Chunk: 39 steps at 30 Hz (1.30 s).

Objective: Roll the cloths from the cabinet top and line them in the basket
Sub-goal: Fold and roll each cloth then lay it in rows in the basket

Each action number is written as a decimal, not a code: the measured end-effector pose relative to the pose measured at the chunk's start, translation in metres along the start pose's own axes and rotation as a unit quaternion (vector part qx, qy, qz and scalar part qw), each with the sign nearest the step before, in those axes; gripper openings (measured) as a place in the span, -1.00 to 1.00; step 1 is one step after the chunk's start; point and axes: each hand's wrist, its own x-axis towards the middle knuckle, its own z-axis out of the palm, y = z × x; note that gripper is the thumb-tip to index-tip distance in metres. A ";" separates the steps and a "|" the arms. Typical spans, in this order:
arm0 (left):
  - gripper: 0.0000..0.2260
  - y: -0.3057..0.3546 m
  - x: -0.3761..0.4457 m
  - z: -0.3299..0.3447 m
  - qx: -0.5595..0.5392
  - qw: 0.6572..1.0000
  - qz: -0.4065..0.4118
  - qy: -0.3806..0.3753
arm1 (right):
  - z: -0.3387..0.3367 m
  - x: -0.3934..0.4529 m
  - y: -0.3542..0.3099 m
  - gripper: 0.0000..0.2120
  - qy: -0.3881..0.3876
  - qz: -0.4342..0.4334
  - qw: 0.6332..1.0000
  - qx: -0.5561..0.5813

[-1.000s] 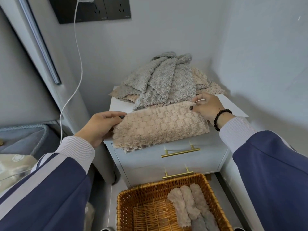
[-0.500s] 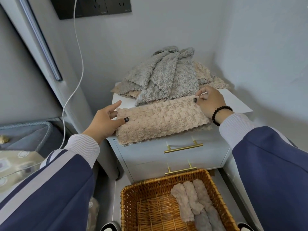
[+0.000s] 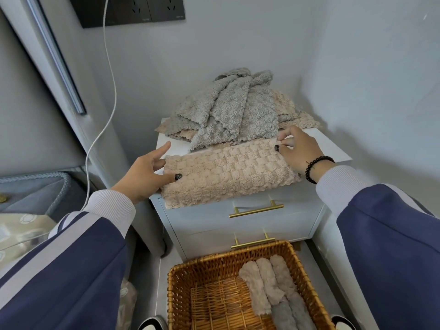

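Head cam, the only view I have: I see a beige cloth (image 3: 228, 172) folded into a long strip, lying across the front of the white cabinet top (image 3: 333, 148), its near edge hanging a bit over the front. The left hand (image 3: 145, 175) is at the left end of the strip; the thumb lies on the cloth, the index finger points straight out over the bare cabinet top, and the other fingers go under or behind the cloth end, so I cannot tell if it grips or only rests there. The right hand (image 3: 297, 148) is at the far right corner of the strip, thumb and fingertips curled and pinching the cloth edge; a black bead bracelet (image 3: 317, 167) is on that wrist. Behind the strip is the pile of cloths (image 3: 238, 113), grey ones on top and beige ones under, touching the strip's far edge. Below, on the floor in front of the drawers w/ gold handles (image 3: 256, 210), stands the wicker basket (image 3: 188, 277); approx. three rolled cloths (image 3: 266, 284) lie side by side along its right side, beige at the far ends and grey nearer to me. On the wall is a dark socket panel (image 3: 133, 10) w/ a white cable (image 3: 112, 75) hanging down; any print on it is too small to read, and I see no other labels or brands.
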 end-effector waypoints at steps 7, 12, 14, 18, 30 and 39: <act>-0.38 0.003 -0.001 0.001 0.038 0.998 0.024 0.041 | 0.002 -0.005 -0.002 -0.80 -0.003 -0.018 0.997 -0.079; -0.42 0.006 0.001 0.001 0.152 0.986 -0.003 0.075 | 0.004 -0.009 -0.003 -0.75 0.053 -0.013 0.992 -0.116; -0.47 0.016 0.003 -0.003 0.258 0.962 -0.025 0.090 | 0.005 -0.009 -0.009 -0.72 0.103 0.001 0.983 -0.150; -0.65 0.046 0.003 0.000 0.350 0.919 -0.011 0.179 | 0.019 -0.008 -0.026 -0.72 0.132 -0.066 0.971 -0.189; -0.51 0.019 0.014 0.078 0.387 0.920 0.066 0.008 | 0.082 -0.025 -0.052 -0.52 -0.155 -0.262 0.899 -0.314; -0.45 0.009 0.020 0.062 0.350 0.936 -0.011 0.025 | 0.047 -0.003 -0.025 -0.36 -0.178 -0.126 0.914 -0.342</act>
